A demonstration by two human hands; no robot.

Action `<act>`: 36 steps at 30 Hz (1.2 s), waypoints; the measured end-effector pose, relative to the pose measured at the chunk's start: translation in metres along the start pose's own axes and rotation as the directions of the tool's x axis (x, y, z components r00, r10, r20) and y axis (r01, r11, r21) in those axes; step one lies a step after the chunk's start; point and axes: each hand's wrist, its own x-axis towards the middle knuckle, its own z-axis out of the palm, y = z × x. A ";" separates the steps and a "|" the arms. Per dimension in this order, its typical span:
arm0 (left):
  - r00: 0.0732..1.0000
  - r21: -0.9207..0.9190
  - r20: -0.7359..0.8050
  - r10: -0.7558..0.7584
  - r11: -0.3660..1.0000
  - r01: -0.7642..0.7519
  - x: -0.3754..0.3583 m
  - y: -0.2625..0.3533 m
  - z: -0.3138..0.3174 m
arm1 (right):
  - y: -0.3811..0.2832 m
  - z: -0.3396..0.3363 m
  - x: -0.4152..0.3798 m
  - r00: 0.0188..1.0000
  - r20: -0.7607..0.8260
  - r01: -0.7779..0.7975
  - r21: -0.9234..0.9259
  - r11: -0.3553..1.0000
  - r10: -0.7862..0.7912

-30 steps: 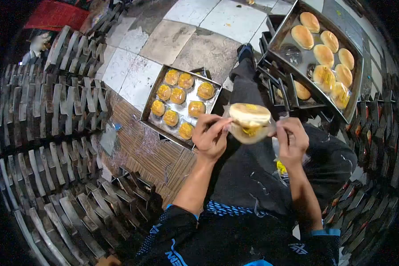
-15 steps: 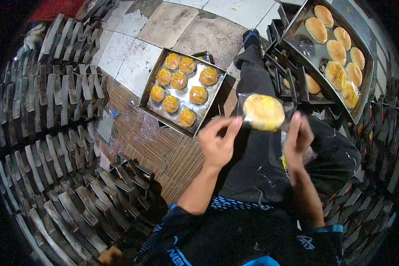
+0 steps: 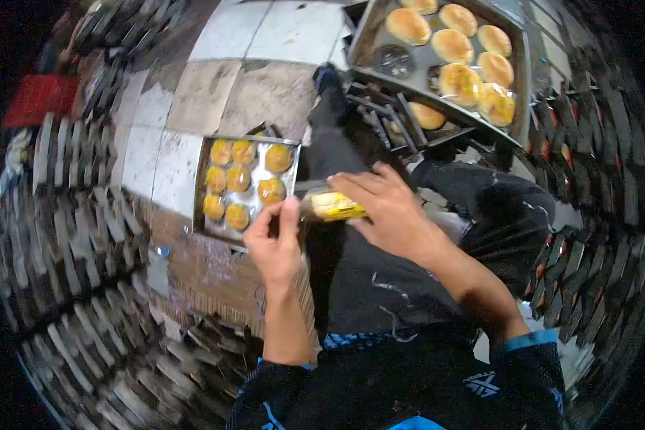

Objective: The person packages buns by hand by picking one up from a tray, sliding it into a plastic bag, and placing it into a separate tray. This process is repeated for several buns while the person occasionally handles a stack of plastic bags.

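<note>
Between my hands is a bun in a clear plastic wrapper with yellow print (image 3: 331, 206), turned so that its narrow side shows. My left hand (image 3: 276, 240) pinches the wrapper's left end between thumb and fingertips. My right hand (image 3: 390, 211) grips the right part of the bun, its fingers over the top and thumb below. Both hands are above my dark-trousered legs. Left of them, a square metal tray (image 3: 198, 188) bears several wrapped buns (image 3: 238, 179).
A larger metal tray (image 3: 526, 107) at the upper right holds several bare buns (image 3: 452, 46) and two wrapped buns (image 3: 460, 84). Stacked metal trays (image 3: 86, 265) line the left, with more stacks (image 3: 588, 258) at the right. Clear plastic (image 3: 451, 223) lies on my lap.
The bun was face-up, its wrapper stretched between both hands; now it is tipped on edge. My right hand has shifted from the wrapper's end onto the bun. The camera view has turned.
</note>
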 end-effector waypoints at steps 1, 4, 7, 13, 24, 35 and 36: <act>0.993 0.040 -0.027 0.116 0.993 -0.115 0.007 -0.002 0.004 | 0.012 -0.002 0.005 0.998 0.035 -0.056 0.197 0.979 0.050; 0.995 -0.116 -0.039 0.097 0.988 -0.101 0.013 -0.004 0.002 | 0.057 -0.028 0.010 0.972 -0.055 -0.188 0.399 0.897 0.229; 0.994 -0.090 -0.070 0.083 0.992 -0.089 0.020 -0.019 0.008 | 0.088 -0.066 0.027 0.768 0.013 -0.428 0.755 0.497 0.641; 0.706 0.070 0.523 0.477 0.802 -0.594 -0.009 -0.005 0.116 | 0.153 -0.081 0.053 0.662 -0.656 -0.511 -0.043 0.858 0.362; 0.601 0.348 0.787 0.142 0.701 -0.622 -0.037 -0.057 0.139 | 0.076 -0.020 -0.143 0.882 -0.091 -0.416 0.309 0.855 0.462; 0.862 -0.433 0.507 -0.002 0.864 0.257 -0.013 -0.028 0.128 | 0.051 -0.089 -0.118 0.531 -0.485 -0.123 0.767 0.629 0.695; 0.915 -0.434 0.403 -0.012 0.878 0.203 -0.007 -0.029 0.126 | 0.045 -0.087 -0.113 0.592 -0.578 -0.191 0.576 0.795 0.561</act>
